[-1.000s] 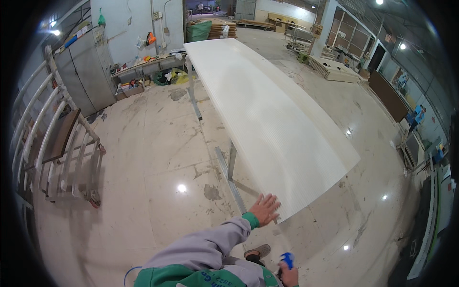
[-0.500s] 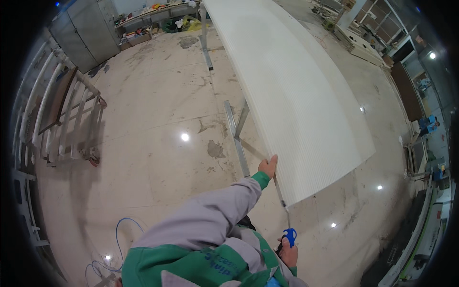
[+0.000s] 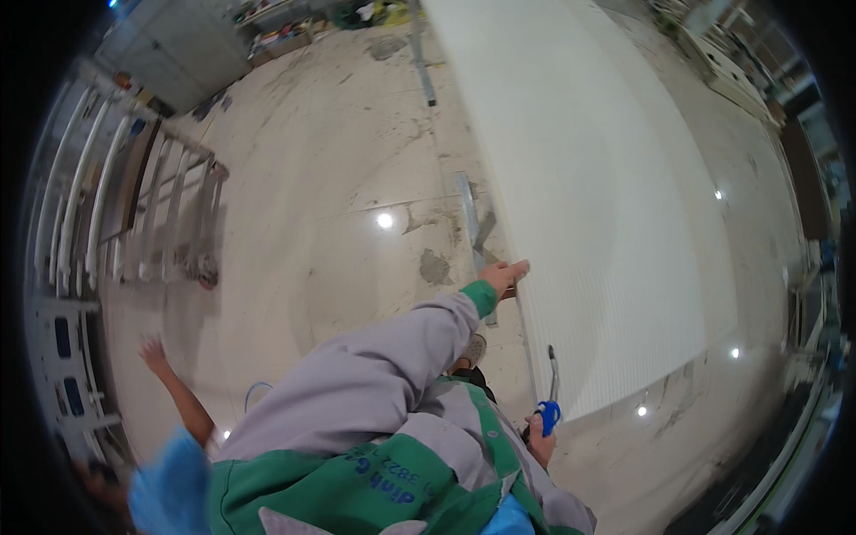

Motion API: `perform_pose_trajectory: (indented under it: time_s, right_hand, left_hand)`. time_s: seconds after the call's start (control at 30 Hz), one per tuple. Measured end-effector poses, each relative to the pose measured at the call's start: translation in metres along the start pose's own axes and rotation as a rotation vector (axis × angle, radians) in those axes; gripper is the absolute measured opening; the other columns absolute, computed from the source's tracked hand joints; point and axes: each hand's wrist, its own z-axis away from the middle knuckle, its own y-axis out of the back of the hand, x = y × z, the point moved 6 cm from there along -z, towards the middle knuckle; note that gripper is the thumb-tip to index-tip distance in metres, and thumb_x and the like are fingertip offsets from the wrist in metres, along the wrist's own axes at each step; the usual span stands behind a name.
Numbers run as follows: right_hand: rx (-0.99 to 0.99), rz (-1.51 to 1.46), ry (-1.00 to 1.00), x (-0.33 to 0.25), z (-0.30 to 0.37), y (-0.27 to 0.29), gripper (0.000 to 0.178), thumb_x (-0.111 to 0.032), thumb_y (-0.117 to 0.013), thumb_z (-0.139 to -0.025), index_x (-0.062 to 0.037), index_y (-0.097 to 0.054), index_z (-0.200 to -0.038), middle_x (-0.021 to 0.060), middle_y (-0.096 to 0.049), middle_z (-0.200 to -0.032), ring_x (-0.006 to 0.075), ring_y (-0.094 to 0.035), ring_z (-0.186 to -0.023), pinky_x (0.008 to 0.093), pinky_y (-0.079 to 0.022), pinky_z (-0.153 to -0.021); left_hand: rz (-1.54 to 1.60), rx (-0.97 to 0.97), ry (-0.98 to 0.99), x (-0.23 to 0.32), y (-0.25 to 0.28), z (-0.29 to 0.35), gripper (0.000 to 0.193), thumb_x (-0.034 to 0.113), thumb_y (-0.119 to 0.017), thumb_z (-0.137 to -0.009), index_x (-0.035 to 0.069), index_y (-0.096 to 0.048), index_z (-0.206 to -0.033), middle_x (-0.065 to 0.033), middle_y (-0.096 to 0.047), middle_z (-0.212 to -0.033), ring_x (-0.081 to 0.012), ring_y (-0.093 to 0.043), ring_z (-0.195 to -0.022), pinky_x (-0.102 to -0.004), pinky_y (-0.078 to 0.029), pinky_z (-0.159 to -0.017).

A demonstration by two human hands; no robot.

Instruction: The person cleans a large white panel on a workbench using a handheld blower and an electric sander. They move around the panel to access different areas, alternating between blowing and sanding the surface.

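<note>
A long white panel [image 3: 597, 214] with fine ribbing stretches away from me on metal supports. At its left edge is my left hand [image 3: 505, 279], closed on the rim with a finger over the top. My right hand [image 3: 539, 443], closer to my body, is wrapped round a blue air blow gun [image 3: 549, 414]. The gun's thin nozzle points up and forward over the panel's near left corner, and its dark tip shows against the white surface. Part of the right hand is hidden behind the gun and my jacket.
Another person in a blue top [image 3: 174, 481] is at lower left, one arm stretched out. A wheeled rack [image 3: 169, 209] stands at the left. Metal support legs [image 3: 470, 214] rest on the tiled floor beside the panel. A blue hose [image 3: 256, 387] shows partly behind my sleeve.
The blow gun's nozzle has swung from beside the panel's near edge to over its corner. Another person has come into view at lower left. The whole view has shifted.
</note>
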Motion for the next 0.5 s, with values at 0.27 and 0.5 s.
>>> perform_pose_trajectory:
  time_s: [0.27, 0.5]
  right_hand:
    - [0.086, -0.204, -0.008, -0.124, -0.039, -0.086, 0.041, -0.039, -0.063, -0.098, 0.0011, -0.059, -0.095, 0.0072, -0.055, -0.063, 0.0169, -0.056, -0.047, 0.0345, -0.052, -0.046]
    - [0.219, -0.185, -0.127, -0.208, -0.079, -0.201, 0.033, -0.033, -0.066, -0.096, -0.001, -0.058, -0.096, 0.0084, -0.06, -0.065, 0.0175, -0.057, -0.046, 0.0348, -0.054, -0.047]
  left_hand:
    - [0.054, -0.13, -0.034, 0.089, 0.023, -0.065, 0.047, 0.031, -0.078, -0.088, 0.003, -0.058, -0.12, -0.0074, -0.065, -0.11, -0.0192, -0.065, -0.093, -0.0352, -0.055, -0.083]
    - [-0.762, 0.072, -0.089, 0.232, 0.056, -0.097, 0.082, 0.033, -0.073, -0.088, -0.007, -0.035, -0.149, -0.0296, -0.048, -0.144, -0.0371, -0.048, -0.136, -0.0455, -0.04, -0.113]
